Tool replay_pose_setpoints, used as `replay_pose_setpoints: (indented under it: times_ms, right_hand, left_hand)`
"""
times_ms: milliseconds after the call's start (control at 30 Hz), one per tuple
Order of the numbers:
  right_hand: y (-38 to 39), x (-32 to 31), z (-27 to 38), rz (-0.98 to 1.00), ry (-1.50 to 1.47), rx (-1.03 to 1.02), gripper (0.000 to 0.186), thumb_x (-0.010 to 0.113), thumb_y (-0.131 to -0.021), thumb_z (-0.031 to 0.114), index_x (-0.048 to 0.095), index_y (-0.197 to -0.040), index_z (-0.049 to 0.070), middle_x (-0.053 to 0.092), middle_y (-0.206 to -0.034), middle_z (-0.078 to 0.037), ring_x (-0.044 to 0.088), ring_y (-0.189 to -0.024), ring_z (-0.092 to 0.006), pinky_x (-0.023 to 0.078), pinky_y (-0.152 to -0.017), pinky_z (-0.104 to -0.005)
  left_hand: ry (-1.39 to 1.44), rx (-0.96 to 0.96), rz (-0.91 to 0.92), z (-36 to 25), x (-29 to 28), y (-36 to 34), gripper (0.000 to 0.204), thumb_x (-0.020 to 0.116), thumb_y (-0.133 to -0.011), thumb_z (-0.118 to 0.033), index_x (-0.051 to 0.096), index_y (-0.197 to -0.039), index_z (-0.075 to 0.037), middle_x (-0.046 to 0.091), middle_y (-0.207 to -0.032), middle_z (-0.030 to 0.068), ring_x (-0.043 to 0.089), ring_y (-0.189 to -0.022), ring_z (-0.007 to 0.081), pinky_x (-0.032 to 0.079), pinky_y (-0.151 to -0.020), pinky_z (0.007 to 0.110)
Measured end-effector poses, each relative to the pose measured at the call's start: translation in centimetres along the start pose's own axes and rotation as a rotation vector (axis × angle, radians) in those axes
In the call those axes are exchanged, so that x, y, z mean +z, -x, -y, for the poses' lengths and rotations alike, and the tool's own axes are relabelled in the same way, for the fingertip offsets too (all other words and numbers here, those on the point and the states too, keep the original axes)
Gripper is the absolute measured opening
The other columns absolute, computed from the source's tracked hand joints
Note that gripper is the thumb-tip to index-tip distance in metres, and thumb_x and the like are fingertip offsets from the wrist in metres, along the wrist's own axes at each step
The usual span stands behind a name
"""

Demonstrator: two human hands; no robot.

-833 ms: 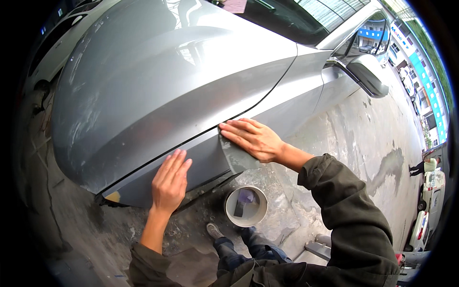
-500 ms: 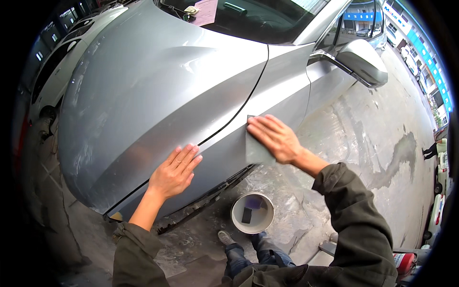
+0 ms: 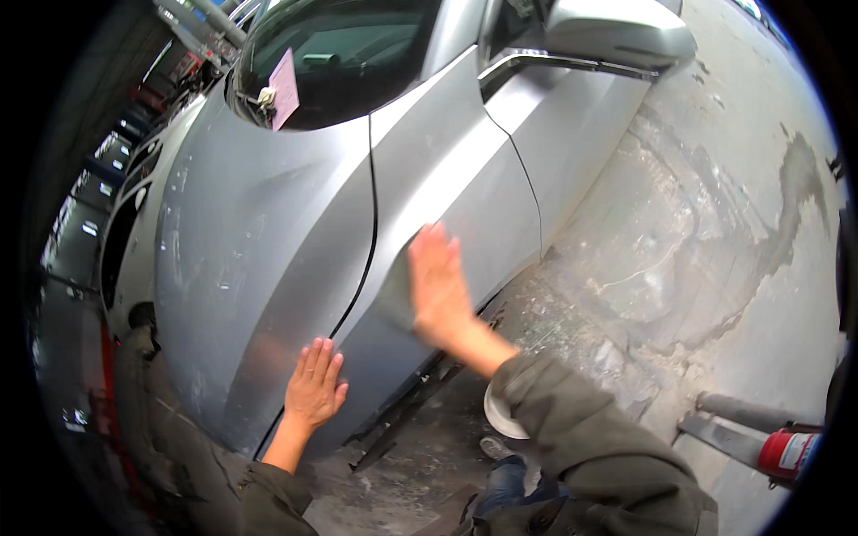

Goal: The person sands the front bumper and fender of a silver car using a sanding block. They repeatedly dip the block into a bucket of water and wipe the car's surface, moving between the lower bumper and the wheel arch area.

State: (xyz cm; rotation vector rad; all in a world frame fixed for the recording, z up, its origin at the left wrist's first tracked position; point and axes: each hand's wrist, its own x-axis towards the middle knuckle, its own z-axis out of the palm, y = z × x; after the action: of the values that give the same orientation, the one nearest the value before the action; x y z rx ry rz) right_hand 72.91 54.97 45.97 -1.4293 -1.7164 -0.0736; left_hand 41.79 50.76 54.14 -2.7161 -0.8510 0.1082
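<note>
My left hand [image 3: 314,384] lies flat across the seam between the hood [image 3: 259,259] and the front fender [image 3: 429,259] of a silver-grey car, fingers stretched out and holding nothing. Farther up the fender, my right hand [image 3: 440,290] presses a grey sheet of sandpaper [image 3: 393,299] to the panel under its palm and fingers. The sheet sticks out along the hand's left side; the rest of it is hidden. Motion blurs this hand slightly.
A white bucket [image 3: 503,413] on the floor is partly covered by my right sleeve. The side mirror [image 3: 617,34] juts out at the top. A pink paper [image 3: 283,91] lies by the windshield. At the lower right is a red cylinder [image 3: 788,454] beside a metal post [image 3: 737,409].
My view has turned and shifted, so the car looks rotated. The right hand has swung more upright with the sheet, closer to the hood seam. My left hand stays flat at the seam.
</note>
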Motion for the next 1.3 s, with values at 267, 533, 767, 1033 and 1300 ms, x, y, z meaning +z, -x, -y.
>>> replay_pose_setpoints:
  times_ms: [267,533,767,1033,1300]
  right_hand:
    - [-2.3,-1.5,-5.2,0.138,0.038,0.090,0.091,0.059,-0.095,0.030,0.009,-0.162,-0.008,0.006,-0.170,-0.032,0.002,-0.160,-0.0450,0.004,-0.128,-0.0583]
    - [-0.8,1.9,4.0,-0.289,-0.077,0.342,0.092,0.067,-0.095,0.027,0.014,-0.160,-0.012,0.011,-0.167,-0.036,0.010,-0.157,-0.0513,0.007,-0.127,-0.0604]
    - [2.5,0.0,2.6,0.185,-0.011,0.075,0.084,0.049,-0.085,0.005,0.019,-0.162,-0.005,0.010,-0.173,-0.023,0.003,-0.162,-0.0318,0.003,-0.131,-0.0479]
    - [1.3,4.1,11.0,-0.209,0.127,0.357,0.071,0.053,-0.094,0.017,0.031,-0.152,-0.018,0.023,-0.164,-0.037,0.017,-0.157,-0.0472,0.013,-0.128,-0.0557]
    - [-3.2,0.5,0.9,-0.276,-0.033,0.253,0.079,0.048,-0.106,0.039,0.019,-0.160,-0.010,0.011,-0.169,-0.033,0.009,-0.159,-0.0428,0.009,-0.129,-0.0547]
  left_hand:
    - [0.048,0.102,0.040,0.6,-0.4,-2.8,0.069,0.058,-0.098,-0.031,0.039,-0.154,0.004,0.034,-0.162,0.0307,0.031,-0.152,0.0486,0.025,-0.125,0.056]
    - [0.155,0.085,-0.106,0.7,-0.9,-3.8,0.065,0.059,-0.097,-0.019,0.038,-0.153,0.007,0.035,-0.161,0.0309,0.032,-0.151,0.0485,0.024,-0.125,0.057]
    - [0.098,0.031,-0.174,0.4,-0.8,-4.3,0.062,0.050,-0.101,-0.012,0.032,-0.157,0.008,0.030,-0.166,0.0258,0.023,-0.157,0.0425,0.017,-0.127,0.055]
    - [0.116,0.042,-0.178,0.8,-0.7,-3.4,0.063,0.052,-0.099,-0.008,0.033,-0.157,0.008,0.030,-0.166,0.0248,0.022,-0.157,0.0415,0.018,-0.128,0.054]
    - [0.142,0.054,-0.197,0.0,-1.3,-4.1,0.061,0.051,-0.098,-0.004,0.036,-0.155,0.009,0.033,-0.165,0.0245,0.024,-0.157,0.0412,0.018,-0.128,0.054]
